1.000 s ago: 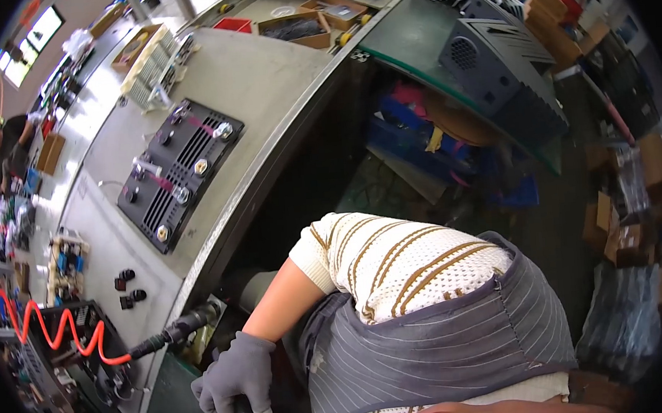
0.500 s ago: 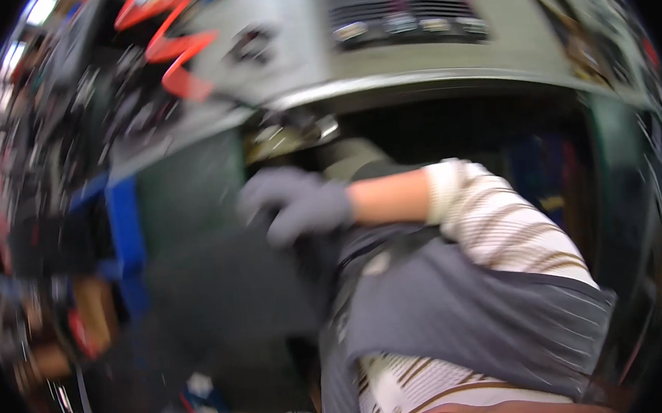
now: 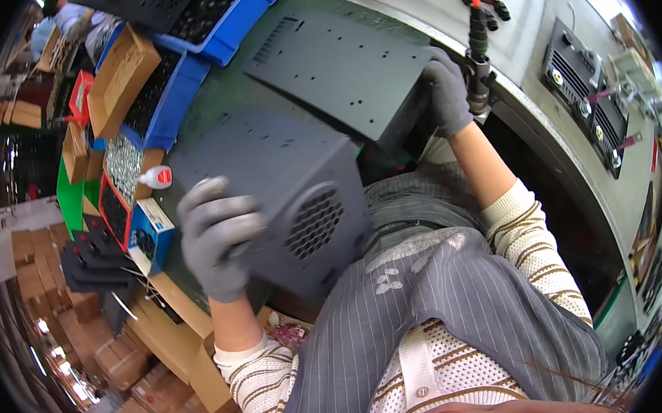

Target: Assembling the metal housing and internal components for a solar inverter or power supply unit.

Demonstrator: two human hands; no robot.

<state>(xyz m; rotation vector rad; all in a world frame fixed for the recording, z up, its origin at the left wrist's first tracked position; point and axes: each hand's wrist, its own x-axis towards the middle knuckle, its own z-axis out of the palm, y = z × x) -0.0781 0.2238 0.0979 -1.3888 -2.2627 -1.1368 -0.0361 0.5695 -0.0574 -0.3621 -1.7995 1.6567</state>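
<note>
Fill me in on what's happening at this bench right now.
A person in grey work gloves handles dark grey sheet-metal housings at a green-topped bench. The left hand rests flat on the dark grey metal box with a round honeycomb vent, held near the lap. The right hand grips the edge of a flat perforated grey metal panel lying on the bench, beside a black pneumatic screwdriver on an orange coiled hose. Blue bins and cardboard boxes of screws sit to the left.
</note>
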